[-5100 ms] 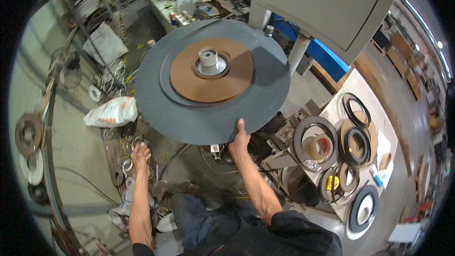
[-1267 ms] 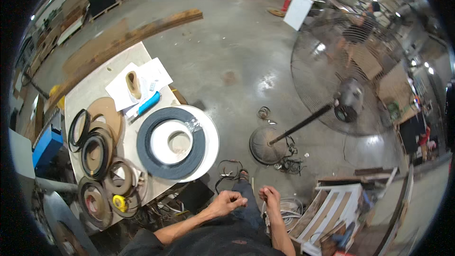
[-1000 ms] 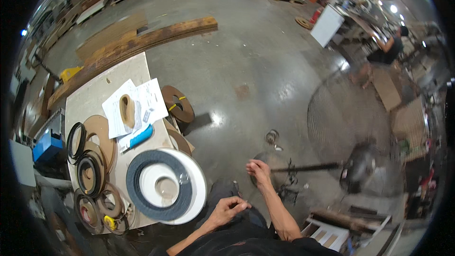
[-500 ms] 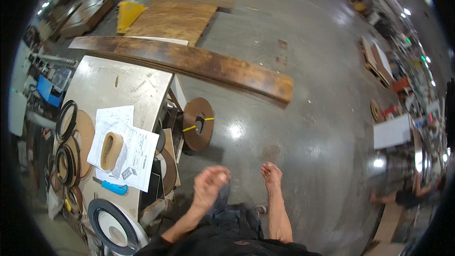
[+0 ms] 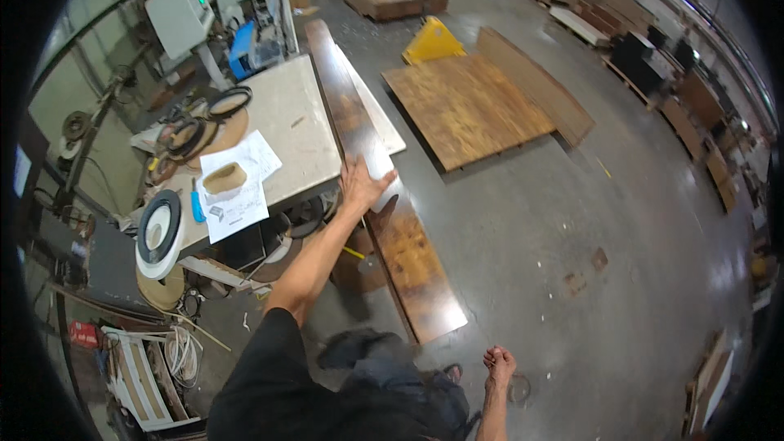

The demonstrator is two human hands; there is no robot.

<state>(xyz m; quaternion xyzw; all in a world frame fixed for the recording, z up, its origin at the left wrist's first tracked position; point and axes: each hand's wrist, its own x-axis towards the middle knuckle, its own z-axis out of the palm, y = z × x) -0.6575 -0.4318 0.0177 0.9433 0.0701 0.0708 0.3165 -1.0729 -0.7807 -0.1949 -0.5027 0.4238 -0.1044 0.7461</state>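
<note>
The long brown boards (image 5: pixel 404 237) lie stacked beside the table's right-hand edge and reach past its near corner; what bears them is hidden. The left hand (image 5: pixel 365 186) lies spread across the top board, touching it; I cannot tell whether the fingertips hook an edge. Handling so long a board well calls for a flat palm, even pressure and a steady lengthwise line, since the far end could swing. The right hand (image 5: pixel 500 362) hangs apart, loosely curled; its palm is hidden, so I cannot tell whether it is empty.

The grey floor (image 5: pixel 531 204) looks smooth and glossy. On it lies a mottled brown panel (image 5: pixel 465 106) near a yellow piece of equipment (image 5: pixel 433 42). The pale table (image 5: pixel 286 102) bears papers (image 5: pixel 255 155), a tan roll (image 5: pixel 225 179) and a blue-handled tool (image 5: pixel 198 206).
</note>
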